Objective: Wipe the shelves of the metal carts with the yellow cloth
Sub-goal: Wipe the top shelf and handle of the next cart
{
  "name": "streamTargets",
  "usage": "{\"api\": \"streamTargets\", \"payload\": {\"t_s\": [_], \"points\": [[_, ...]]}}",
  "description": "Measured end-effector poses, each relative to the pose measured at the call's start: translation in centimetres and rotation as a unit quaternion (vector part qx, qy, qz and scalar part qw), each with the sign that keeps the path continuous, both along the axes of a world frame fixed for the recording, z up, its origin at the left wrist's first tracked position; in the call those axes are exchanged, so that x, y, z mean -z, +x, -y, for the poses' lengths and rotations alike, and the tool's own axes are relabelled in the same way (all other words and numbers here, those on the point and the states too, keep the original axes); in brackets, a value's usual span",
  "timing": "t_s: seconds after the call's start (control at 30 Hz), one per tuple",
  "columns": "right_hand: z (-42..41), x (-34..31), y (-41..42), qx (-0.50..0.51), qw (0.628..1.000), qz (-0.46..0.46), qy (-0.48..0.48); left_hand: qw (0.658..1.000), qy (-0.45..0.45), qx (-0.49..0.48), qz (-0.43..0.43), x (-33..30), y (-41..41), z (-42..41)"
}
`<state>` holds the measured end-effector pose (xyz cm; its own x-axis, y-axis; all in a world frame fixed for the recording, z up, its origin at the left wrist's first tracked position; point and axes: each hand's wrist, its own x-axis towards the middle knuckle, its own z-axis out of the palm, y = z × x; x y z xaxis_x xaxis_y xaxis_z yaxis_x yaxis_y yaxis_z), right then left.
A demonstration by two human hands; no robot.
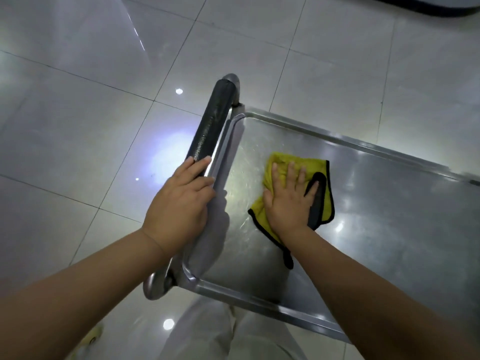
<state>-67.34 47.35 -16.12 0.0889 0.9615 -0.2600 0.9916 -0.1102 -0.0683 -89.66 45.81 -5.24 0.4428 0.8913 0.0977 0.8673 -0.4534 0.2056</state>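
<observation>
Now, largest to smallest:
Floor [78, 120]: pale glossy tiles all round, dotted with lamp glare; one surface, counted once.
Cart [322, 318]: one metal cart in view, though the task speaks of carts; any others out of frame.
Top shelf [376, 216]: one shelf visible, a rimmed steel tray; lower shelves hidden beneath, so cannot tell how many.
Handle [210, 126]: one bar with a black sleeve, running along the shelf's left end.
Trouser legs [223, 333]: light fabric below the cart's near edge; two legs guessed, blurred together.
Left hand [179, 201]: one, fingers curled over the handle near its lower end, steadying the cart.
Right hand [288, 201]: one, laid flat with fingers spread, pressing down on the cloth; no pinch.
Yellow cloth [279, 158]: one, dark-edged with a grey underside folded up, lying on the shelf's left part, near the handle, trapped under the right palm.
Step in hand: judged to be wiping the top shelf, worked at its handle end; smears show around the cloth.
Stage: seemingly early, with the long right stretch of shelf likely unwiped.
Next move calls for: steady downward pressure, sweeping strokes rightward into the rim corners, a firm hold on the handle against rolling.
</observation>
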Motion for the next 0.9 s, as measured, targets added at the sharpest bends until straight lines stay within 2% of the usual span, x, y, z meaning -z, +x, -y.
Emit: {"api": "streamTargets", "payload": {"t_s": [0.2, 0.37, 0.67, 0.8, 0.9], "points": [[-4.6, -0.1, -8.6, -0.122, 0.993, -0.013, 0.0, 1.0, 0.0, 0.01, 0.026, 0.4, -0.6, -0.5], [-5.3, -0.2, -6.1, -0.156, 0.988, -0.014, 0.006, 1.0, -0.012, 0.013, 0.012, 0.1, -0.4, -0.4], [-2.1, -1.0, 8.1, 0.059, 0.998, -0.003, -0.012, 0.997, -0.032, 0.004, -0.075, -1.5, 0.6, -1.0], [0.1, -1.7, 12.2, 0.159, 0.987, 0.004, -0.016, 0.992, 0.002, 0.007, -0.128, -1.7, 2.0, -3.6], [0.4, -1.7, 12.0, 0.181, 0.983, 0.012, -0.019, 0.992, 0.04, 0.021, -0.118, -0.9, 2.5, -6.1]]}}
